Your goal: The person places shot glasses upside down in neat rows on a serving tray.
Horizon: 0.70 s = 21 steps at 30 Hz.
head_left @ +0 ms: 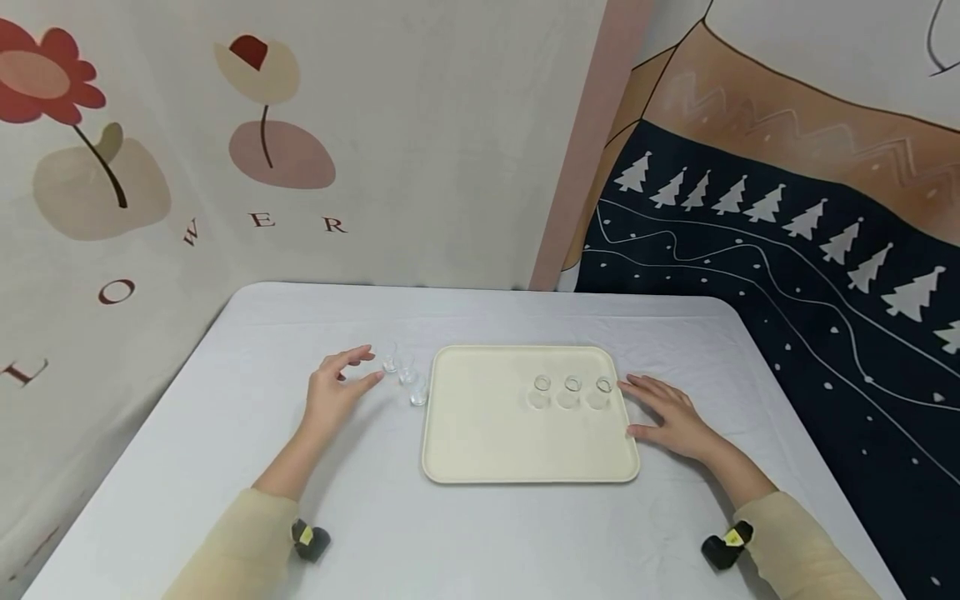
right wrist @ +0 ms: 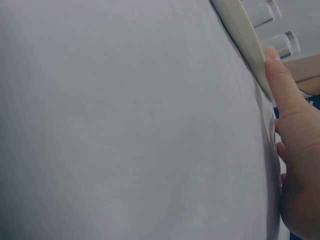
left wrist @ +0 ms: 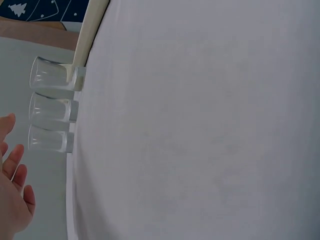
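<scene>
In the head view my left hand point(head_left: 333, 387) hovers left of three small clear shot glasses with its thumb and fingers parted, holding nothing. The glasses form a slanting row; the far one point(head_left: 389, 363) is closest to the fingertips, then the middle one point(head_left: 407, 375), and the near one point(head_left: 418, 396) stands by the tray's left edge. In the left wrist view these shot glasses point(left wrist: 50, 107) stand mouth up. My right hand point(head_left: 671, 417) reaches to the right edge of the cream tray point(head_left: 480, 442), fingers extended, thumb at the rim point(right wrist: 265, 75).
Three more shot glasses, left point(head_left: 540, 393), middle point(head_left: 571, 393) and right point(head_left: 600, 394), sit upside down in a row on the tray's right half. A white cloth point(head_left: 465, 533) covers the table. Patterned hangings point(head_left: 435, 167) rise behind it.
</scene>
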### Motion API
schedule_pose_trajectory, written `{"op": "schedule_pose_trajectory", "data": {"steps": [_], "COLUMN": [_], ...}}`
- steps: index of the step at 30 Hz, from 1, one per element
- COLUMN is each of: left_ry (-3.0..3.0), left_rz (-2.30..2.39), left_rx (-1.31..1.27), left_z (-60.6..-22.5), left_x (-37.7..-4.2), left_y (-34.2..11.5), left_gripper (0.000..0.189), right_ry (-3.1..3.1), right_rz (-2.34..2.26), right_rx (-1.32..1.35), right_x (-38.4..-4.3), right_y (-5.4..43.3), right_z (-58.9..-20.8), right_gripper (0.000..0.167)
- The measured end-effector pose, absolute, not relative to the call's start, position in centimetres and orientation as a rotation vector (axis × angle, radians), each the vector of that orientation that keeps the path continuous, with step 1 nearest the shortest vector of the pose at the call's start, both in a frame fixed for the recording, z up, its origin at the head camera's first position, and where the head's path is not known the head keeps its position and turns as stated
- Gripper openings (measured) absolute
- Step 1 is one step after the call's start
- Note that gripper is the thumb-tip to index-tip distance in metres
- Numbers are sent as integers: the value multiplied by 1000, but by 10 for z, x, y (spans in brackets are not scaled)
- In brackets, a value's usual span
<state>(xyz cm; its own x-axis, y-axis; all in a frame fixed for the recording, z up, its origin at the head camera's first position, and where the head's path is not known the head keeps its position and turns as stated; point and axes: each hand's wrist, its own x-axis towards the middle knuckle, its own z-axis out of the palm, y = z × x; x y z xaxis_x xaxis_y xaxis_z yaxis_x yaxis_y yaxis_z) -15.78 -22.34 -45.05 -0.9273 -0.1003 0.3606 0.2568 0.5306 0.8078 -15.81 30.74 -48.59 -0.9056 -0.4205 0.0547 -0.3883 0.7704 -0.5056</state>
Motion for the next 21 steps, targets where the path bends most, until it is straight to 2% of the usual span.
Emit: {"op": "schedule_pose_trajectory", "data": {"steps": [21], "left_ry": [-2609], "left_rz": [-1429], "left_rx": [-74], "left_z": [-471], "left_x": [-190], "left_y": [-236], "left_gripper": [51], "right_ry": [2901], "right_rz": [-803], "right_rx": [-656], "right_x": [-159], "right_y": [308], "right_z": [-488], "right_gripper": [76]}}
